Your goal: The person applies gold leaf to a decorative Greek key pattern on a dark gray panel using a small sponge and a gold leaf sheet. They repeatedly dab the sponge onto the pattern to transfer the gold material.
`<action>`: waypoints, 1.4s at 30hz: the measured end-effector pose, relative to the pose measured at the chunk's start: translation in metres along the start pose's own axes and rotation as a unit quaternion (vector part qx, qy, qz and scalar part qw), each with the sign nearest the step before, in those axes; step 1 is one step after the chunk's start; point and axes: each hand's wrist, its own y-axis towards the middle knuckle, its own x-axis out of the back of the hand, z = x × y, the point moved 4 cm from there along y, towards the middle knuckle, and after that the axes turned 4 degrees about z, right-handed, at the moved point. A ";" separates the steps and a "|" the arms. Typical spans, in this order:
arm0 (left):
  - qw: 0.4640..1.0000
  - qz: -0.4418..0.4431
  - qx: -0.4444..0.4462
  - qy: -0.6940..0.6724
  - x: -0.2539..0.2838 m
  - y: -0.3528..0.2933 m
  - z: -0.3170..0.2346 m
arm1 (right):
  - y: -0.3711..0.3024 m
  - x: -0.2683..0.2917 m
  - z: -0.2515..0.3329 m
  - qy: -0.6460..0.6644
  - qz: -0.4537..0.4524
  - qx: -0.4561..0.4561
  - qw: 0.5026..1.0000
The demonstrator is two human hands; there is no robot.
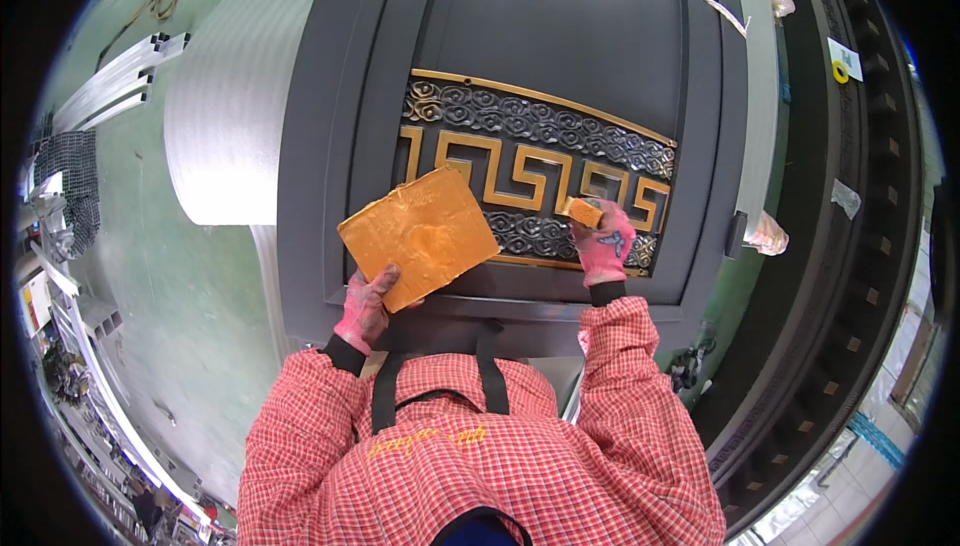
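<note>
A red-and-white checked garment (450,486), crossed by black straps (494,381), is shown closest, with both sleeves stretched forward over the near edge of a large dark grey framed panel (560,6). Near the panel's near left corner, a flat rectangular board coated in orange-gold (425,231) is grasped by the left hand (363,314), gloved in pink; its near-left side is gripped with the thumb laid on top. The board is held tilted above the panel, and the left end of the ornament is partly covered by it.

Toward the panel's right edge, a small orange-gold sponge-like block (582,211) is pinched in the fingers of the right hand (603,246), also gloved in pink. The block is held over the ornament's right half; whether the surface is touched by it cannot be told.

Within the panel's raised frame, a dark, glossy band of scrolled relief (520,233) is partly hidden by the right hand. Beyond it, a gold angular key pattern (493,186) is set, followed by a second dark scrolled relief band (560,126), bordered by a narrow gold strip (560,103). Past the panel's left edge, a white sheet (225,96) is laid on a green floor (150,246).
</note>
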 end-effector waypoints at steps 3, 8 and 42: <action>1.000 0.000 0.006 0.007 0.000 -0.001 0.000 | -0.006 0.006 0.002 0.086 -0.047 -0.057 0.994; 1.000 0.019 0.011 0.017 -0.003 0.000 0.002 | -0.009 0.002 0.002 0.026 -0.019 -0.031 0.999; 0.996 0.047 -0.012 0.073 -0.017 0.029 -0.010 | -0.033 0.030 0.022 0.143 -0.121 -0.150 0.971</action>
